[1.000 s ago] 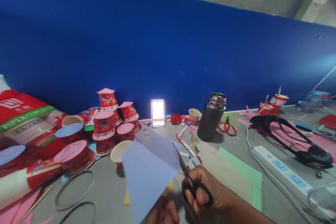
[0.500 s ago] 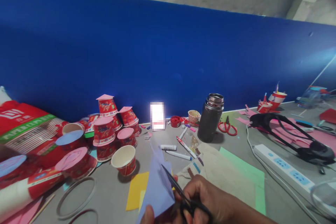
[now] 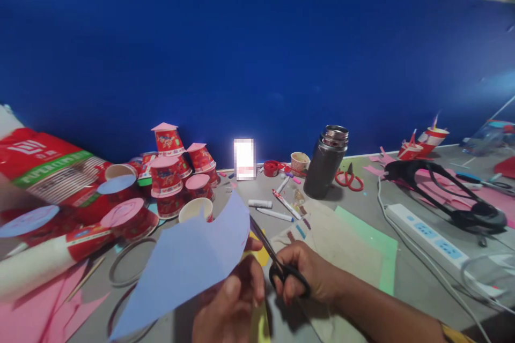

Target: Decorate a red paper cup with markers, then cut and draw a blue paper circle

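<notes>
A large sheet of light blue paper (image 3: 189, 257) with a curved cut edge rises to a point in front of me. My left hand (image 3: 229, 300) holds it by its lower right edge, some fingers hidden behind it. My right hand (image 3: 301, 273) grips black-handled scissors (image 3: 263, 238), fingers in the loops. The blades look nearly closed and point up and left, their tips beside the paper's right edge. Yellow paper (image 3: 263, 254) lies partly hidden under my hands. A white-lined paper cup (image 3: 196, 208) stands just behind the blue sheet.
Stacked red paper cups (image 3: 167, 177) with pink tops stand at left, near a red bag (image 3: 48, 166). A dark open flask (image 3: 326, 163), markers (image 3: 276, 214) and red-handled scissors (image 3: 349, 178) lie ahead. At right are a power strip (image 3: 436, 241) and a black strap (image 3: 442, 193).
The blue sheet has turned and spread out to the left, now showing its broad face. The scissors, over the paper before, are now at its right edge. The camera view has tilted down.
</notes>
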Tool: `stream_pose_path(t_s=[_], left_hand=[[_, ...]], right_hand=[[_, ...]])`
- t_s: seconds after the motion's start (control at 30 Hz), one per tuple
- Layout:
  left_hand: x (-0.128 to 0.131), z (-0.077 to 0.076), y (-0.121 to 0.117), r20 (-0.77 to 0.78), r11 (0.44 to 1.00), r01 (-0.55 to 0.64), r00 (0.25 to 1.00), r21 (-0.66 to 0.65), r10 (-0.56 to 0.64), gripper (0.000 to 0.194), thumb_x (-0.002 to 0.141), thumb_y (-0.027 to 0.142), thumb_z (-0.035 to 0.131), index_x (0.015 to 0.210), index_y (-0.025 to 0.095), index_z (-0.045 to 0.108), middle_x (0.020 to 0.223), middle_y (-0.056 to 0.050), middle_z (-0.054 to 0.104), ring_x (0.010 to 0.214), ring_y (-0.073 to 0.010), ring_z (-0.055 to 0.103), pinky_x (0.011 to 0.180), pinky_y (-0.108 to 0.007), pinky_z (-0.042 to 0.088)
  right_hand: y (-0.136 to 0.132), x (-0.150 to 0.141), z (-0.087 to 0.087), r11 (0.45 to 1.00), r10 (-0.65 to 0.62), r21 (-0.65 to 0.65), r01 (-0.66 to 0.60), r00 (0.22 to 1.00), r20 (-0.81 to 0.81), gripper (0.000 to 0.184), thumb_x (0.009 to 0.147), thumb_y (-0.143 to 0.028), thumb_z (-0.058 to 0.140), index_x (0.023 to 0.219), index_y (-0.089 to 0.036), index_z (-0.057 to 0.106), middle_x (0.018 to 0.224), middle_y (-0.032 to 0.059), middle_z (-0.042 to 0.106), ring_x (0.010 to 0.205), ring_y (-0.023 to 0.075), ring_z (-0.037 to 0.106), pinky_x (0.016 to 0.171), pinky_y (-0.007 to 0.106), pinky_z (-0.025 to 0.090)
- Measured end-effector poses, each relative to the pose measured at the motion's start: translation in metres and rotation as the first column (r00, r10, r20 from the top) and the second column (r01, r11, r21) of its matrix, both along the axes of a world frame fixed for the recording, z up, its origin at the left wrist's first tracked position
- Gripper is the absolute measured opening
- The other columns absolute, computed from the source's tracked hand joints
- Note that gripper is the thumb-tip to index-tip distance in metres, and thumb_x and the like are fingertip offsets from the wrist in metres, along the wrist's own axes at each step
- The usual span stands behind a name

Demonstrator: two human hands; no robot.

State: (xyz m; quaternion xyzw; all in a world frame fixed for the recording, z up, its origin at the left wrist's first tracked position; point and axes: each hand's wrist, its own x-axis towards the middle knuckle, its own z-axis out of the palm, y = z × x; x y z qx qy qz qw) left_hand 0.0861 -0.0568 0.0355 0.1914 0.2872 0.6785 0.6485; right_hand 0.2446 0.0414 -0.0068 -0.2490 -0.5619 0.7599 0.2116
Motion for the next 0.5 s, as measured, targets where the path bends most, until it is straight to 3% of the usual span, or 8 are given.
stream_pose_path(t_s=[0.13,0.3,0.4,0.5], left_hand=[[-0.003,0.007,0.011,-0.005,0.982,-0.189,0.982,-0.002,0.189,0.05,0.07,0.049,0.093,0.112,0.028,0.075,0.095,-0.005,0.076,0.055,-0.0124,0.053,0.055,-0.029,0.053],[-0.011,0.004,0.02,-0.082,0.944,-0.258,0.966,-0.206,0.246,0.046,0.058,0.046,0.1,0.085,0.018,0.075,0.081,-0.004,0.073,0.054,-0.0089,0.047,0.05,-0.022,0.047],[-0.01,-0.003,0.02,-0.147,0.918,-0.287,0.956,-0.275,0.255,0.047,0.059,0.049,0.1,0.086,0.018,0.077,0.072,0.0,0.067,0.057,-0.01,0.047,0.052,-0.02,0.048],[-0.008,-0.01,0.019,-0.181,0.921,-0.3,0.949,-0.25,0.26,0.045,0.066,0.053,0.095,0.089,0.019,0.079,0.062,0.001,0.06,0.059,-0.0124,0.049,0.054,-0.02,0.049]], right_hand=[[-0.002,-0.003,-0.006,0.999,-0.013,-0.033,0.014,1.0,0.029,0.077,0.042,-0.081,0.094,0.067,-0.014,0.067,0.057,-0.0025,0.06,0.051,0.008,0.051,0.053,0.021,0.039],[-0.008,-0.004,-0.014,0.993,-0.019,-0.113,0.026,0.998,0.059,0.076,0.046,-0.077,0.096,0.072,-0.013,0.066,0.059,-0.001,0.062,0.052,0.0082,0.053,0.051,0.02,0.036],[-0.014,-0.006,-0.017,0.989,-0.019,-0.143,0.024,0.999,0.038,0.074,0.052,-0.077,0.094,0.073,-0.013,0.065,0.059,-0.0011,0.061,0.051,0.0073,0.051,0.051,0.02,0.036],[-0.019,-0.009,-0.019,0.985,-0.024,-0.167,0.03,0.999,0.037,0.075,0.053,-0.08,0.092,0.074,-0.013,0.065,0.06,-0.0013,0.062,0.051,0.0066,0.05,0.05,0.02,0.037]])
